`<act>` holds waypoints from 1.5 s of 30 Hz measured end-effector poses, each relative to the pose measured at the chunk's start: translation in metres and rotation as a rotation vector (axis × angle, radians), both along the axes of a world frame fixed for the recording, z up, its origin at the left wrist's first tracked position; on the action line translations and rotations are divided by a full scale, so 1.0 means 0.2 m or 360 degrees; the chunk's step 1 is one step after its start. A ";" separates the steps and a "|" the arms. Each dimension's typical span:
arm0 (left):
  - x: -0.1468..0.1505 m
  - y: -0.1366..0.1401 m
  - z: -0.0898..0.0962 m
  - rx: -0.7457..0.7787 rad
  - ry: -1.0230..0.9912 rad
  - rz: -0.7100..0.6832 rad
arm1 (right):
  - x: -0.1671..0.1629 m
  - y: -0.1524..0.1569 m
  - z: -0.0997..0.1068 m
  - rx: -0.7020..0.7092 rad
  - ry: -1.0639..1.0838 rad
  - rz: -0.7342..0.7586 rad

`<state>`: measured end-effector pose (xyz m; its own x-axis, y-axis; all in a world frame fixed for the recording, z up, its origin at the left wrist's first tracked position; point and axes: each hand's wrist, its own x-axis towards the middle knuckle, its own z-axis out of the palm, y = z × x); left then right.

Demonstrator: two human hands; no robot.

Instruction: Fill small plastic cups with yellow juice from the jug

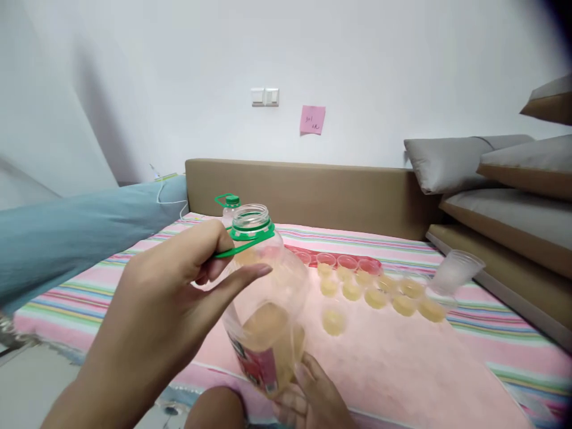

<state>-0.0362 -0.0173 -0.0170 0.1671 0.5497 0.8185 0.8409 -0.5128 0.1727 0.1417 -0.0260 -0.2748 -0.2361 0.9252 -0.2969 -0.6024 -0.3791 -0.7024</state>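
A large clear plastic bottle [288, 280] with a green neck ring is held up, tilted, over the front of the cloth. Its cap is off and yellowish liquid fills the lower part, behind a red label. My left hand [179, 298] is closed on the green carry handle [245, 245] at the neck. Low on the bottle, my right hand [313, 393] supports the base with its fingers around it. To the right, several clear plastic cups [352, 290] hold yellowish liquid in rows, and one cup [334, 322] stands nearer, apart from them.
A stack of clear cups [458, 269] leans at the right. Behind the held bottle stands another green-capped bottle [231, 202]. Red plastic [370, 266] lies behind the cups. Grey cushions [491, 208] pile up at right; a blue bolster [98, 220] lies left.
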 end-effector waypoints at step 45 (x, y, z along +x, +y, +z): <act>-0.52 0.38 -0.14 0.0032 0.0237 0.0484 | -0.40 0.31 0.11 0.0817 -0.0450 0.0575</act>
